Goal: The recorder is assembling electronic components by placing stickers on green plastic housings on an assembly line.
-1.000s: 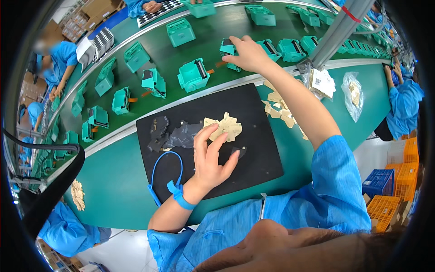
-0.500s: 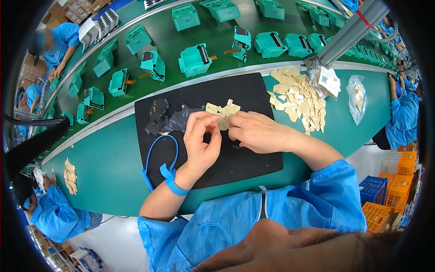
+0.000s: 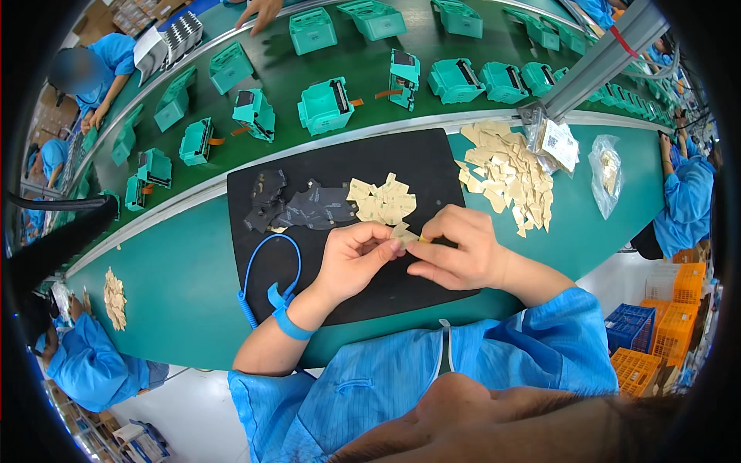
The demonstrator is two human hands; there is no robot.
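Over the black mat, my left hand pinches a small beige adhesive piece between thumb and index finger. My right hand meets it from the other side, thumb and index finger closed at the piece's edge. A tiny yellowish bit shows at those right fingertips. Just beyond both hands lies a cluster of beige adhesive pieces on the mat. Dark grey sheet pieces spread to its left. Around my left wrist runs a blue strap with a coiled cord.
A large heap of beige pieces lies right of the mat, near bagged parts and a clear bag. Green housings line the belt beyond. A metal post rises at right. Another person's hand reaches in at the top.
Both hands have drawn back toward me from the beige cluster, with a beige piece between them. The cluster is now uncovered. Another person's hand has appeared at the top.
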